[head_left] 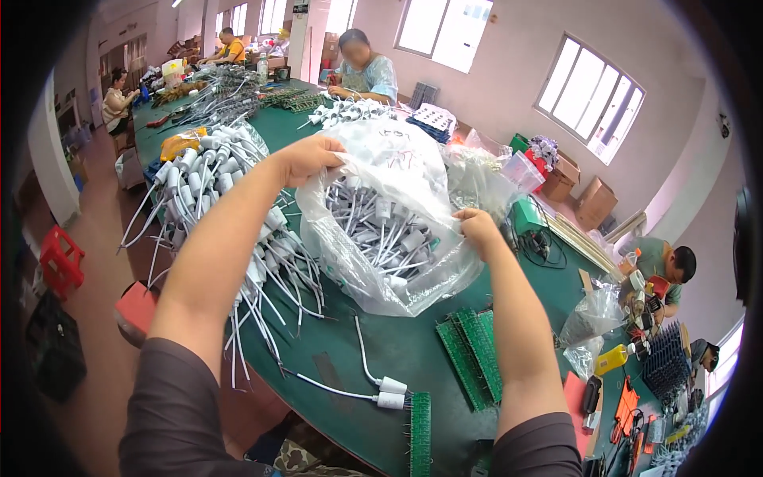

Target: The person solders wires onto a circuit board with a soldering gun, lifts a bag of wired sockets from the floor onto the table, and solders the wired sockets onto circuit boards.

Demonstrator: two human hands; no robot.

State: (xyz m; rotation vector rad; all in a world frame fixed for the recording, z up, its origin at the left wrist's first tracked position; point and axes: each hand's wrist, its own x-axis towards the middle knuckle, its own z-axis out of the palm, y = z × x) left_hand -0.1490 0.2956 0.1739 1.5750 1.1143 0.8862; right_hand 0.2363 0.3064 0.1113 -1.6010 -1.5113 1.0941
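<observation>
A large translucent plastic bag (413, 298) lies on the table with its mouth spread. Inside are many white cylindrical plastic parts with wire leads (384, 211). My left hand (311, 159) pinches the bag's far-left rim. On the right side of the mouth, the fingers of my right hand (474, 226) are closed on the rim. A heap of similar wired white parts (199, 179) spreads left of the bag, under my left forearm. Two more wired parts (391, 393) lie near the front edge, touching a green circuit board strip (420, 433).
The green table (350, 429) curves around in front. Green circuit board strips (469, 354) lie near my right forearm. Tools, a yellow bottle (611, 360) and clear bags (592, 314) crowd the right side. A co-worker (367, 67) sits across the table. A red stool (61, 258) stands left.
</observation>
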